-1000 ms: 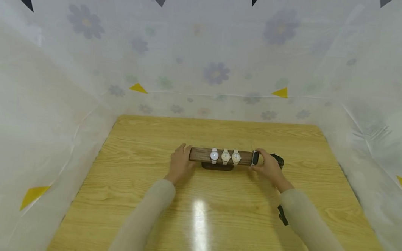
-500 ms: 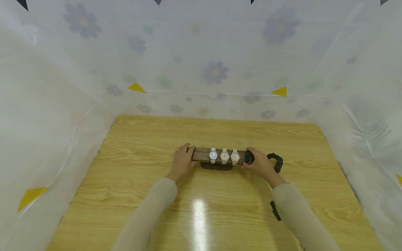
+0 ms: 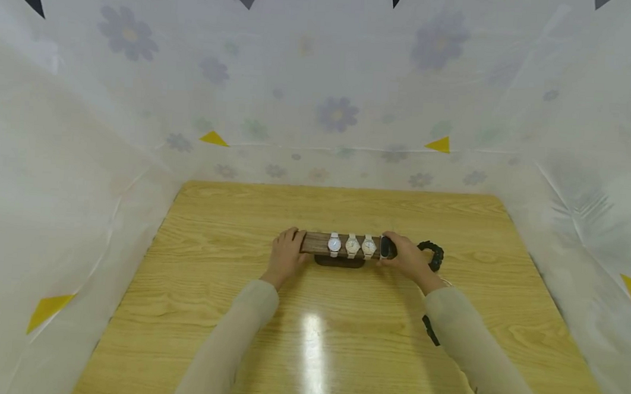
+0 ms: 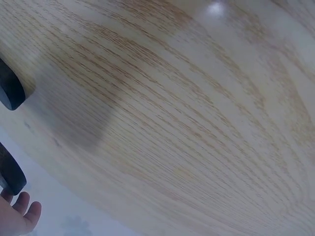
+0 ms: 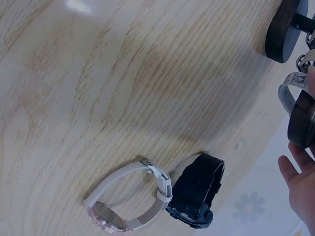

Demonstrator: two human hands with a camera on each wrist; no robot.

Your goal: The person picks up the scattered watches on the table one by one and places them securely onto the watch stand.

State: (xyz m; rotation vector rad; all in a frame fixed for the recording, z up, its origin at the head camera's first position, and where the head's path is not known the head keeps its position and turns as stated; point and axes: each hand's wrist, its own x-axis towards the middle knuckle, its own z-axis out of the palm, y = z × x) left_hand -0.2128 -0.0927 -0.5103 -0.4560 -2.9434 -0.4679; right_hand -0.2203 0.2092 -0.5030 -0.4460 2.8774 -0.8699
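Note:
A dark wooden watch stand (image 3: 315, 243), a bar on an oval base, stands mid-table with three pale-strapped wristwatches (image 3: 352, 245) side by side around its bar. My left hand (image 3: 284, 256) grips the bar's left end; in the left wrist view its fingertips (image 4: 22, 201) show right at the bar's end. My right hand (image 3: 410, 258) holds a smartwatch (image 3: 386, 247) with a black face at the bar's right end, just right of the other watches. Its light strap (image 5: 288, 98) loops around the bar in the right wrist view.
A black-strapped watch (image 3: 433, 254) lies on the wooden table (image 3: 229, 216) right of my right hand. Beside it is a white-strapped watch (image 5: 129, 196), mostly hidden by the wrist in the head view. Another black strap (image 3: 430, 330) lies near my right sleeve. Pale sheeting (image 3: 320, 102) surrounds the table.
My right hand has slid leftward with the smartwatch along the bar, closer to the other watches. My left hand has shifted slightly right. During the last half second little has moved.

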